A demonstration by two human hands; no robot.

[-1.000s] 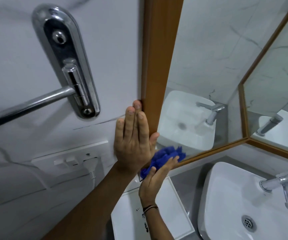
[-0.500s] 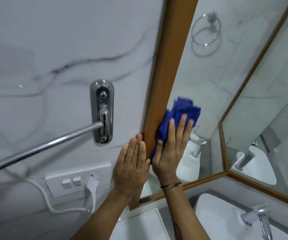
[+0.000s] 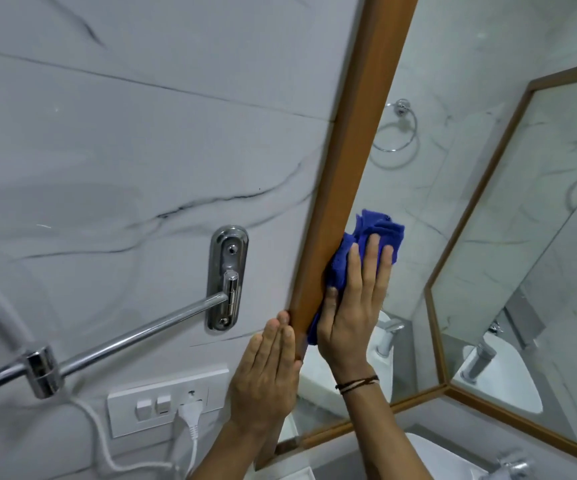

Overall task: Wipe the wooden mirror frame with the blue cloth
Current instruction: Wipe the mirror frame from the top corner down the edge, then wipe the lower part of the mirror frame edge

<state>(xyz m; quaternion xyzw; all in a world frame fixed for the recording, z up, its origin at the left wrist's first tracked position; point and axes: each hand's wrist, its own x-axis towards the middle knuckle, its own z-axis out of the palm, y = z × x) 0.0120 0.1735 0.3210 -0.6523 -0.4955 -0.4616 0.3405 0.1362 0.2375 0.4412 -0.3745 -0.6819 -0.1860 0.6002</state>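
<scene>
The wooden mirror frame (image 3: 353,161) runs as a brown upright strip from the top centre down to the lower middle of the head view. My right hand (image 3: 356,313) presses the blue cloth (image 3: 366,244) flat against the frame's inner edge and the glass, fingers spread over the cloth. My left hand (image 3: 266,372) lies flat on the wall with fingers together, its fingertips touching the frame's outer edge just below the cloth. The lower strip of the frame (image 3: 377,414) runs off to the right.
A chrome towel bar (image 3: 134,332) on its bracket (image 3: 227,277) sticks out of the marble wall at left. Below it sits a white switch plate (image 3: 162,400) with a plugged-in cord (image 3: 186,424). A white basin (image 3: 443,459) with a tap lies at bottom right.
My right hand has carried the cloth from the bottom corner up along the frame's inner edge. The left hand stays flat against the frame's outer edge. The view has tilted upward.
</scene>
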